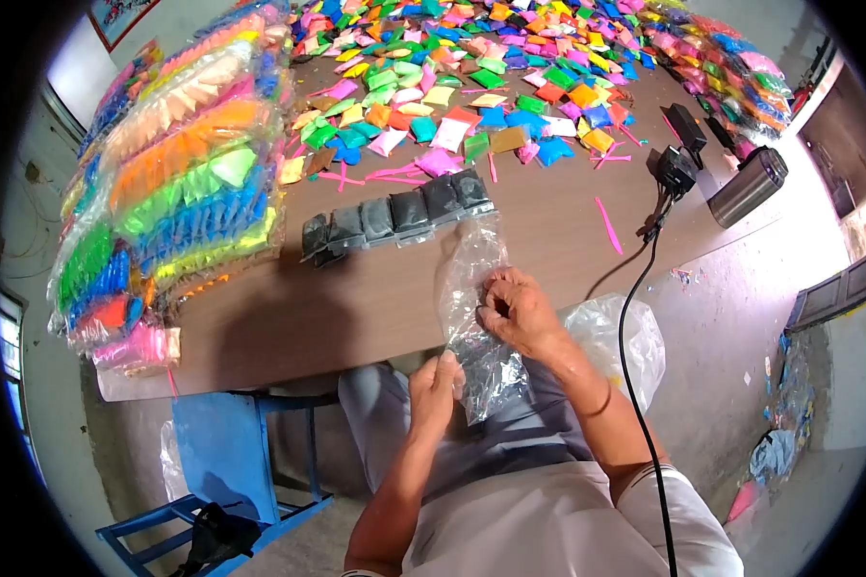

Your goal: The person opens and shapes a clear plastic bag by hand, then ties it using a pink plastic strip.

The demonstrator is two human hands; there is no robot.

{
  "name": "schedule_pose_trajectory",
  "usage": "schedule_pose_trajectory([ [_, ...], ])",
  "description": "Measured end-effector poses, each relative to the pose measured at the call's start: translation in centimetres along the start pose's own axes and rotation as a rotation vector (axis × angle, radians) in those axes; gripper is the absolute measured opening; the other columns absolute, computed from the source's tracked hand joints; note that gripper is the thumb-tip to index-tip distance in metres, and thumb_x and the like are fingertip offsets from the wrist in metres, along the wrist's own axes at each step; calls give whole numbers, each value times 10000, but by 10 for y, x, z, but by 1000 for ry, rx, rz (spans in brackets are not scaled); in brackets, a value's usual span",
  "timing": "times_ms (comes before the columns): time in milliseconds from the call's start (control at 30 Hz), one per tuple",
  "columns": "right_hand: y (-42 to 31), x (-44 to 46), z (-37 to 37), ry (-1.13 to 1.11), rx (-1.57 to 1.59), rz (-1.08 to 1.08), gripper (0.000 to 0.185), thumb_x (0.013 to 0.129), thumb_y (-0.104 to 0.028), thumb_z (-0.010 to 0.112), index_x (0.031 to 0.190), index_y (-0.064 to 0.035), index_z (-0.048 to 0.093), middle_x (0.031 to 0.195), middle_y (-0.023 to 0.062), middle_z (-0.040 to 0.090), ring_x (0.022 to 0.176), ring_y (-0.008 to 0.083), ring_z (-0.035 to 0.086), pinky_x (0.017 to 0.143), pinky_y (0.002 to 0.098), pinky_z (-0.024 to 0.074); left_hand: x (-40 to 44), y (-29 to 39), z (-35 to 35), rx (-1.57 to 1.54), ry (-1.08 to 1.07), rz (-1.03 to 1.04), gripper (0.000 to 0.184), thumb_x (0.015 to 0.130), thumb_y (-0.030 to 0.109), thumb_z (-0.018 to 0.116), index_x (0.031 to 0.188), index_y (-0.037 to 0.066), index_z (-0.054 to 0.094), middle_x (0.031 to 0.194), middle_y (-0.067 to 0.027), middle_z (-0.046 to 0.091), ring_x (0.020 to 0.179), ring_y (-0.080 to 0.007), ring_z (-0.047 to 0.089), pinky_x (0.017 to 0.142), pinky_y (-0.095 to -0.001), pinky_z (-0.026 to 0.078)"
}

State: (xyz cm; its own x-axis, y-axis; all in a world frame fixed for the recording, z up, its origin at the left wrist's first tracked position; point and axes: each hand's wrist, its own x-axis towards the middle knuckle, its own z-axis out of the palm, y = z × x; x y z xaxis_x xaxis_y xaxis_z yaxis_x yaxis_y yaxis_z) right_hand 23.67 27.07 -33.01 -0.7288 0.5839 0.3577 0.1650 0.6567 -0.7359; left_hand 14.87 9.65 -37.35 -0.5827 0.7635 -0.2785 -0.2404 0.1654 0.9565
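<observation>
Black cord [633, 296] runs closest to the camera, passing over the sleeve [678, 505] at the lower right and up to an adapter [676, 173] on the table [394, 298]. Between the forearms, a clear bag [496, 380] slants from the table's near edge down over the lap [539, 433], its upper end touching or just beside the right end of the black packets [394, 219]. These packets lie in a row across the table.

The left hand [435, 387] is nearly closed, its thumb and fingers pinching the bag's left edge below the table edge. The right hand [518, 310] has its fingers curled in against the thumb, a small gap showing between them, and grasps the bag's right side over the table edge.

Beyond the row, coloured packets [433, 75] are scattered in a broad spread, with pink sticks [607, 226] among and near them. Bagged bundles [188, 183] of coloured packets are piled at the left, and more stand at the far right. A metal flask [749, 188] lies tilted near the adapter. Below the table are a blue chair [223, 452], with a dark item [223, 540] on it, and crumpled plastic [621, 341] beside the right forearm.
</observation>
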Motion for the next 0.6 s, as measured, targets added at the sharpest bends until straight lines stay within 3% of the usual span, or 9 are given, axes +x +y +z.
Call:
schedule_pose_trajectory([
  [233, -5, -1, -14, -145, 23, -17, 183, 693, -34, 709, 829, -15, 588, 843, 122, 550, 798, 309, 538, 703, 375, 450, 2, -5, 0, 21, 30, 2, 438, 978, 350, 502, 691, 22, 552, 617, -24, 538, 521, -95, 464, 504, -249, 380],
  [333, 1, -5, -9, -42, 143, -16, 128, 766, -32, 681, 868, -12, 607, 934, 83, 597, 830, 235, 571, 709, 325, 470, 1, -2, 0, -6, 37, -3, 435, 974, 355, 509, 695, 24, 556, 620, -22, 541, 519, -94, 465, 499, -245, 378],
  [400, -1, -15, -14, 173, 795, 261, 85, 846, -45, 637, 912, 4, 616, 969, 49, 629, 823, 133, 580, 708, 259, 474, 1, 0, 0, -18, 47, -7, 433, 974, 355, 511, 698, 24, 557, 620, -21, 541, 520, -92, 465, 499, -242, 379],
  [433, 1, -22, -16, 175, 795, 263, 85, 846, -45, 637, 912, 4, 616, 969, 49, 629, 823, 133, 580, 708, 259, 474, 2, 0, -1, -32, 55, -10, 431, 973, 355, 512, 701, 25, 558, 620, -19, 541, 521, -91, 466, 499, -238, 379],
  [500, 4, -42, -19, 450, 583, 372, 103, 903, -62, 590, 953, 26, 610, 931, 28, 637, 792, 61, 556, 691, 201, 455, 3, -1, -3, -31, 61, -12, 428, 974, 354, 511, 704, 26, 558, 619, -17, 539, 521, -89, 465, 496, -236, 377],
  [600, -9, -65, -28, 376, 616, 494, 141, 918, -115, 604, 975, 14, 604, 828, 18, 628, 763, 88, 596, 649, 215, 467, 3, -3, -3, -30, 80, -24, 424, 977, 352, 505, 707, 30, 555, 618, -13, 534, 519, -85, 460, 489, -235, 372],
])
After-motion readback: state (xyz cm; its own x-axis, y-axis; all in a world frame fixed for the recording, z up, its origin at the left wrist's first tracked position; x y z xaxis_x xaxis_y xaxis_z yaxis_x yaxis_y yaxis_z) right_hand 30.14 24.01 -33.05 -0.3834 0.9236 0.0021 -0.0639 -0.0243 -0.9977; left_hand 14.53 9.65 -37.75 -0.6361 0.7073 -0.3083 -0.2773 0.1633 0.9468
